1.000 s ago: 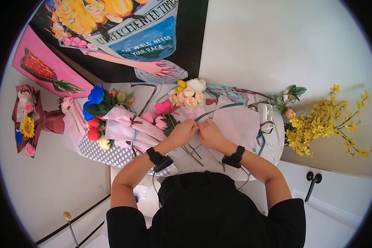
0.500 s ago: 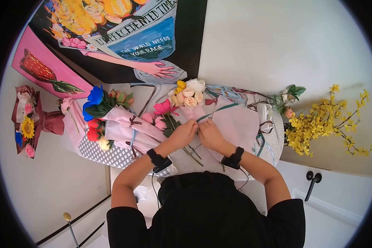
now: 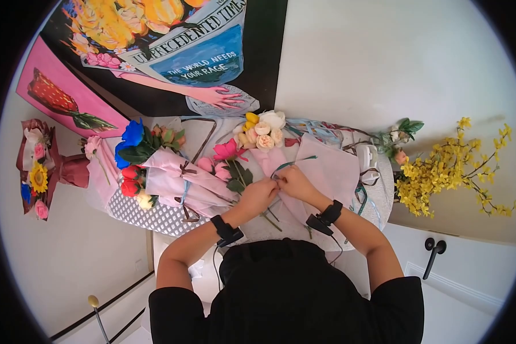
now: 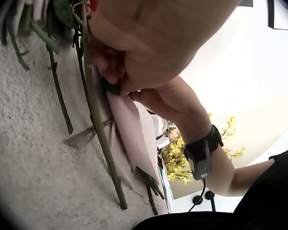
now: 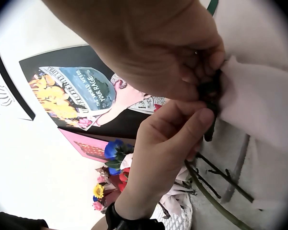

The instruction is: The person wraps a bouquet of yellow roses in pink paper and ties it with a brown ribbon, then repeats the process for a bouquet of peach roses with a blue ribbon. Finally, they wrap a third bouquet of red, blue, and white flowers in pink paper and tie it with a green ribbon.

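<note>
A bouquet of white, peach and yellow flowers (image 3: 264,137) lies wrapped in pink paper (image 3: 269,161), stems toward the person. Around its narrow part goes a dark green ribbon (image 5: 210,91), bunched where the two hands meet. My left hand (image 3: 259,196) pinches the ribbon between thumb and fingers, its thumb clear in the right wrist view. My right hand (image 3: 295,182) holds the ribbon right beside it, fingers curled at the paper's edge. One ribbon tail (image 3: 297,161) reaches out past the right hand. Cut stems (image 4: 149,184) stick out below the paper.
Loose pink flowers (image 3: 229,150) with long stems lie left of the bouquet. Farther left is another wrapped bouquet (image 3: 180,178). A pink paper sheet (image 3: 329,166) lies to the right, ribbons (image 3: 318,127) behind. Yellow blossom branches (image 3: 447,172) stand beyond the table's right end.
The ribbon tail that stretched far right over the paper is now shorter and drawn in toward the hands. My left hand has shifted slightly toward the person; the right hand stays close by.
</note>
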A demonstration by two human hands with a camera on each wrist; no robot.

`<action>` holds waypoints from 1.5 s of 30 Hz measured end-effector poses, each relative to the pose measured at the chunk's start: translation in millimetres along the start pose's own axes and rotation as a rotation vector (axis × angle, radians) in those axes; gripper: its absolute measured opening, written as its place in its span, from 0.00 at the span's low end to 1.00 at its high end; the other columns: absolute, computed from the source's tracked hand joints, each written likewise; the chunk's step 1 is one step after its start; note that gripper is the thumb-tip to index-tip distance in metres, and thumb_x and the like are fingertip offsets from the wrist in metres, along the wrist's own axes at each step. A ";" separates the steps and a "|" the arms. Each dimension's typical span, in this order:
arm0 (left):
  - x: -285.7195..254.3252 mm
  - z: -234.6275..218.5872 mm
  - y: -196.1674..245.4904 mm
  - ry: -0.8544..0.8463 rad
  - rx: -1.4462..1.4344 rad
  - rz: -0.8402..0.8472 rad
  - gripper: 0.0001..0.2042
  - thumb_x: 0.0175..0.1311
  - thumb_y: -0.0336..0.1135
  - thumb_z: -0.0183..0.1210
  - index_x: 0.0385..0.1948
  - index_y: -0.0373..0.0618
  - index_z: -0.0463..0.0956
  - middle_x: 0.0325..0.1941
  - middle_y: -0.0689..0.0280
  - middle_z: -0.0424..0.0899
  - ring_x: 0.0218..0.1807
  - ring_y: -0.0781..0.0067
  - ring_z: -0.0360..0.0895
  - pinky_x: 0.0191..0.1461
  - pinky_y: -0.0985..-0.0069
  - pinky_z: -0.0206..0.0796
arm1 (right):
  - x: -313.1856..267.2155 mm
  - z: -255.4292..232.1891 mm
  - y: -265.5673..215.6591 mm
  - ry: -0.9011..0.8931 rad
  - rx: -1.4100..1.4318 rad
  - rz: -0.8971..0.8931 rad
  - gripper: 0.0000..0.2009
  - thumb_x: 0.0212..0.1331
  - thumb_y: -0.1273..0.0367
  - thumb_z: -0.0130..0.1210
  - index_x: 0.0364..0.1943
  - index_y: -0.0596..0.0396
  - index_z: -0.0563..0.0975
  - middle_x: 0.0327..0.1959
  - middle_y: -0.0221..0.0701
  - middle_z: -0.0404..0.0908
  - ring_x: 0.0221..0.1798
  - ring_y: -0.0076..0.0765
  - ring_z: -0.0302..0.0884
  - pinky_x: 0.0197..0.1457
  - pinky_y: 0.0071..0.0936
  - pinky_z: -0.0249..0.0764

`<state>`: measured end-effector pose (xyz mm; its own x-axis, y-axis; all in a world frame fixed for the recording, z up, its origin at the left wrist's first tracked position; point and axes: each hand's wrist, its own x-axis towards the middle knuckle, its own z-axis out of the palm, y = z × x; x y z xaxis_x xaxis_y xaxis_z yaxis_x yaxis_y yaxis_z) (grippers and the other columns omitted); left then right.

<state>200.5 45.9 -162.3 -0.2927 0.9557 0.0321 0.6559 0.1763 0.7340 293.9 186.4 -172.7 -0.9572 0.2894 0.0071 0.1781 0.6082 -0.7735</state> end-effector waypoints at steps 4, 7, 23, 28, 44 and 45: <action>-3.7 1.4 -3.2 -0.132 0.131 -0.151 0.06 0.57 0.34 0.51 0.33 0.44 0.72 0.28 0.57 0.77 0.28 0.51 0.76 0.31 0.58 0.66 | 2.2 1.0 -5.2 -0.023 0.058 0.028 0.05 0.38 0.72 0.53 0.15 0.60 0.73 0.18 0.42 0.74 0.26 0.51 0.69 0.36 0.40 0.64; -5.8 -9.8 2.1 -0.226 0.199 -0.250 0.05 0.57 0.31 0.50 0.33 0.43 0.72 0.32 0.55 0.77 0.34 0.52 0.76 0.35 0.61 0.68 | 1.4 -2.0 -4.4 0.031 -0.013 -0.057 0.05 0.37 0.72 0.55 0.15 0.60 0.73 0.18 0.42 0.74 0.26 0.51 0.69 0.36 0.40 0.64; 16.1 17.1 -32.1 0.008 -0.470 -0.111 0.11 0.60 0.24 0.45 0.44 0.39 0.68 0.26 0.66 0.77 0.26 0.76 0.74 0.31 0.79 0.67 | -2.5 -16.5 -5.2 -0.077 -0.362 -0.397 0.10 0.43 0.73 0.52 0.32 0.59 0.71 0.33 0.39 0.70 0.34 0.44 0.72 0.34 0.34 0.71; 22.7 9.8 -43.1 -0.157 -0.696 -0.328 0.11 0.64 0.28 0.46 0.47 0.40 0.70 0.24 0.70 0.75 0.22 0.83 0.71 0.26 0.84 0.64 | -2.3 -15.2 -0.3 -0.101 -0.556 -0.556 0.07 0.47 0.73 0.49 0.32 0.59 0.69 0.31 0.35 0.68 0.31 0.40 0.73 0.30 0.30 0.72; 20.1 -4.9 -17.9 -0.026 -0.585 -0.245 0.06 0.62 0.30 0.48 0.37 0.43 0.72 0.21 0.68 0.74 0.20 0.80 0.74 0.23 0.80 0.64 | -6.2 -4.9 10.5 0.137 -0.282 -0.510 0.09 0.47 0.78 0.52 0.35 0.57 0.70 0.31 0.37 0.70 0.28 0.45 0.72 0.29 0.34 0.71; 21.8 -5.6 -18.8 0.104 -0.201 -0.050 0.05 0.61 0.30 0.49 0.35 0.42 0.71 0.21 0.67 0.74 0.20 0.79 0.73 0.23 0.79 0.64 | -7.0 -4.6 9.2 0.163 -0.280 -0.519 0.09 0.47 0.78 0.52 0.34 0.57 0.70 0.31 0.37 0.70 0.28 0.45 0.72 0.29 0.34 0.71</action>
<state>177.9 62.1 -171.6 -0.3982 0.9157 0.0545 0.4901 0.1621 0.8564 303.3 193.4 -176.9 -0.8915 -0.0010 0.4530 -0.2281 0.8650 -0.4469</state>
